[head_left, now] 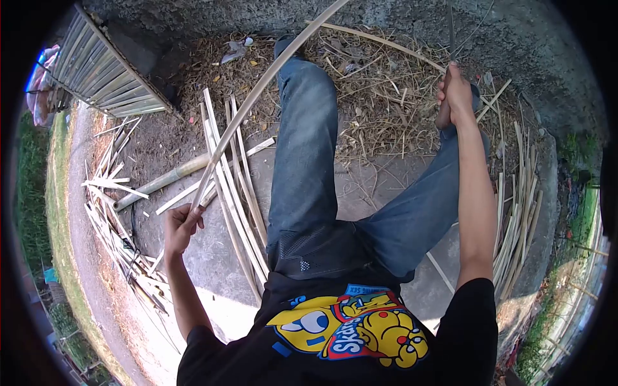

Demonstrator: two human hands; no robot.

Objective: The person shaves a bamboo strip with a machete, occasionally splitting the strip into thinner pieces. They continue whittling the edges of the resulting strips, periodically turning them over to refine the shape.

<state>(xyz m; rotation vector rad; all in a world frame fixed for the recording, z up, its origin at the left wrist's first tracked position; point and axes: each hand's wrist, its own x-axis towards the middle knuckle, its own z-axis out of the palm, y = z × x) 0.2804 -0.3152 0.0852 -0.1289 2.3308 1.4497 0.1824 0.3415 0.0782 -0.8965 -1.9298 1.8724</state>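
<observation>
My left hand (183,230) is closed round the lower end of a long, flat bamboo strip (248,106), which bows up and away past the top of the view. Over my right shin, my right hand (456,96) grips the handle of a knife, its dark narrow blade (451,32) pointing up toward the wall. A thinner bamboo strip (380,40) slants across the ground, one end right at my right hand. Beside my left leg (302,141) lie several pale split bamboo strips (222,174).
A bamboo slat panel (106,67) leans at upper left. A thick bamboo pole (164,182) lies near a heap of split strips (122,244). More strips (520,199) lie at right. Shavings (380,109) cover the ground before the rough wall (412,16).
</observation>
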